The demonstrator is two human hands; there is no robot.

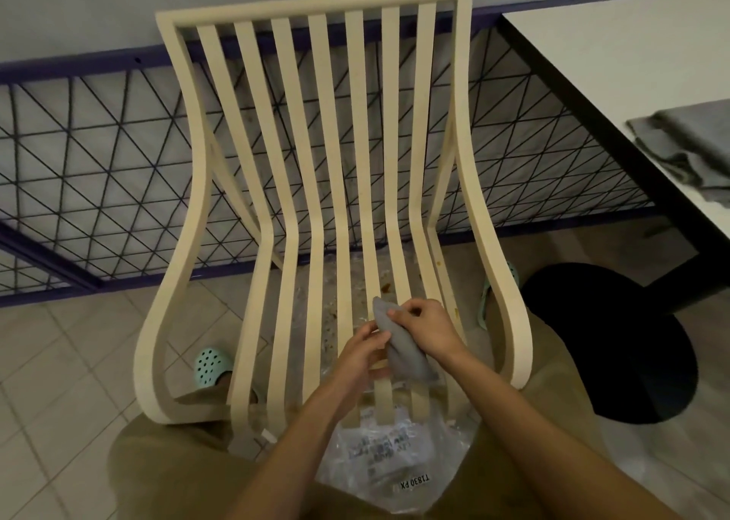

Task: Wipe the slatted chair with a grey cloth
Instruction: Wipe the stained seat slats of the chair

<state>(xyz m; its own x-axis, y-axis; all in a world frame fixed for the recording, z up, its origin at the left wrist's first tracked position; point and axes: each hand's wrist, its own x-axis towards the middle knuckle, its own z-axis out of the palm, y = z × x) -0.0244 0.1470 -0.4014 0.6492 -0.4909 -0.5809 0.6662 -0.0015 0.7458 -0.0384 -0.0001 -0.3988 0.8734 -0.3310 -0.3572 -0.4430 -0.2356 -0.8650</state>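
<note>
A: Head view, item one: slatted chair (316, 187), cream, stood on the tiled floor (79, 341) against a wire-mesh railing (98, 156). Brown stains are noted on the right seat slats. Where is the cloth listed?

B: Grey cloth (403, 345) is held over the front of the seat, bunched between both hands. The right hand (426, 328) is closed on its upper end, fingers (403, 312) pinched on the fabric; the left hand (363, 349) is curled against its side, fingers together. It is judged that the cloth is being gathered into a pad before a slat is rubbed.

A: Surroundings?

B: A clear plastic bag (387, 464) is recorded under the seat front. A white table (612, 65) is entered at right, bearing spare grey fabric (687, 148). A black stool (616, 341) is logged beside it. Lighting is dim.
</note>
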